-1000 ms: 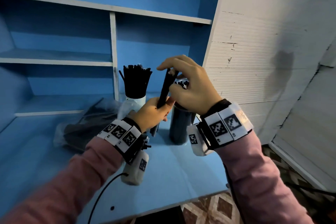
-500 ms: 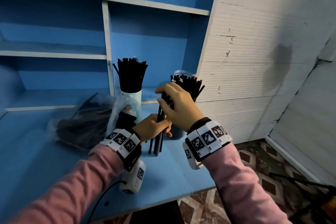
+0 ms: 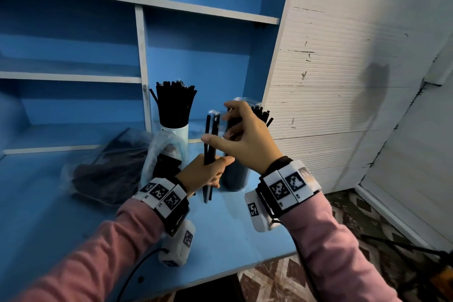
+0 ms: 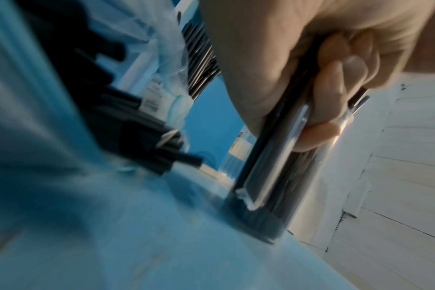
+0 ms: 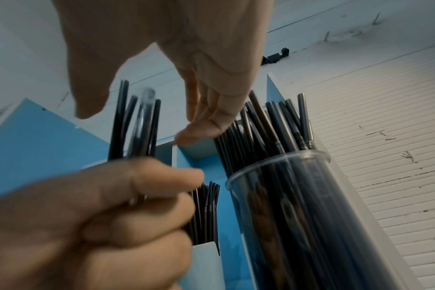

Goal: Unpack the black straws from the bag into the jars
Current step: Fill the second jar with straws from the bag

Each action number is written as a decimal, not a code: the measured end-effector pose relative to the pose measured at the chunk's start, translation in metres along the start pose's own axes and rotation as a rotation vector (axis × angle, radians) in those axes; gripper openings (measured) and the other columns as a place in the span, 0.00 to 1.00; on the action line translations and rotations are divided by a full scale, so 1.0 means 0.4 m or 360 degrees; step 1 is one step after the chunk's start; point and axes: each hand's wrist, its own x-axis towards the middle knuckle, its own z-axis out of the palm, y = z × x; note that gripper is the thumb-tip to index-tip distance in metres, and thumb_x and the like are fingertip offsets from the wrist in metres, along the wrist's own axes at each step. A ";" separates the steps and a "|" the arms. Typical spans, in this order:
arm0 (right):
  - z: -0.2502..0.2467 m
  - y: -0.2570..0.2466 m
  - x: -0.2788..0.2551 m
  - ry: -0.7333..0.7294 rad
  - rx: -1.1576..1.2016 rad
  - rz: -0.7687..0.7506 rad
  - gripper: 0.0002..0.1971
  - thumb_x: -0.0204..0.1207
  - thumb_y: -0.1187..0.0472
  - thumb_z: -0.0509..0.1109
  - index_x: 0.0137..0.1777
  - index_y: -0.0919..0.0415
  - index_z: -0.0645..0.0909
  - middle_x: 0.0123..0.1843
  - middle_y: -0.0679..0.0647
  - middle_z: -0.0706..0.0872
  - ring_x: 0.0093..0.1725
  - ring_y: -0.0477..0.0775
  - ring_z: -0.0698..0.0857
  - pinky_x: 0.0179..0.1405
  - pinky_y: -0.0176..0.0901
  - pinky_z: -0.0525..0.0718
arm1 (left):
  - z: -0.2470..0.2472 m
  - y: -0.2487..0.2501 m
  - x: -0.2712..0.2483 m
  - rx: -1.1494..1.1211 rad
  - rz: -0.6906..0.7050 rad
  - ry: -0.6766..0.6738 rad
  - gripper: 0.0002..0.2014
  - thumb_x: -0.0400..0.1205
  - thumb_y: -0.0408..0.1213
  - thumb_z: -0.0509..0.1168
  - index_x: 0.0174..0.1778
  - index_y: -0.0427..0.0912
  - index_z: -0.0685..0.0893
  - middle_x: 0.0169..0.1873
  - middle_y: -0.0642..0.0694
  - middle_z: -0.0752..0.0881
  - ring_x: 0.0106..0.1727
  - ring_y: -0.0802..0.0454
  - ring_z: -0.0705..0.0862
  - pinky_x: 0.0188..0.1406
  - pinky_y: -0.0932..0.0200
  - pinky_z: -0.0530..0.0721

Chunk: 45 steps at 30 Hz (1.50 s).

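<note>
My left hand [image 3: 210, 169] grips a few black straws [image 3: 211, 140] upright by their middle, above the blue table. In the left wrist view the held straws [image 4: 281, 157] show a clear wrapper. My right hand [image 3: 220, 125] hovers beside their tops with thumb and fingers spread, holding nothing. Behind it stands a clear jar [image 3: 235, 179] packed with black straws [image 3: 263, 113]. A white jar [image 3: 175, 131] full of straws stands further back. The plastic bag [image 3: 105, 174] of black straws lies to the left. In the right wrist view the clear jar [image 5: 298, 196] is right of the held straws [image 5: 137, 121].
Blue shelving [image 3: 73, 78] rises behind the table [image 3: 232, 235]. A white ribbed wall panel [image 3: 331, 93] closes the right side just beyond the clear jar. The table's front edge runs below my wrists, with patterned floor [image 3: 282, 282] beyond it.
My right hand has let go of the straws' tops and spread its fingers. The left hand still holds the straws upright in about the same place.
</note>
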 end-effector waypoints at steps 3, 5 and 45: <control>-0.003 -0.007 0.007 -0.0159 -0.0289 -0.0007 0.21 0.64 0.43 0.80 0.45 0.53 0.75 0.36 0.42 0.78 0.31 0.40 0.76 0.32 0.28 0.74 | 0.004 0.025 0.009 0.0096 0.0190 -0.0080 0.10 0.78 0.34 0.63 0.32 0.41 0.71 0.17 0.55 0.68 0.20 0.58 0.66 0.26 0.60 0.70; -0.004 -0.008 0.019 -0.0186 -0.0374 -0.0067 0.19 0.69 0.48 0.79 0.40 0.64 0.79 0.31 0.48 0.80 0.29 0.43 0.77 0.29 0.31 0.74 | 0.011 0.033 0.015 0.0079 0.0221 -0.0074 0.04 0.73 0.34 0.65 0.36 0.39 0.76 0.17 0.58 0.73 0.21 0.61 0.70 0.25 0.62 0.73; -0.156 0.078 0.120 0.0406 -0.0256 -0.0020 0.41 0.72 0.41 0.73 0.81 0.55 0.61 0.75 0.52 0.70 0.70 0.49 0.74 0.67 0.40 0.75 | 0.036 -0.010 0.147 0.0461 0.0275 0.0374 0.43 0.72 0.37 0.78 0.78 0.44 0.59 0.62 0.57 0.74 0.63 0.60 0.73 0.63 0.66 0.66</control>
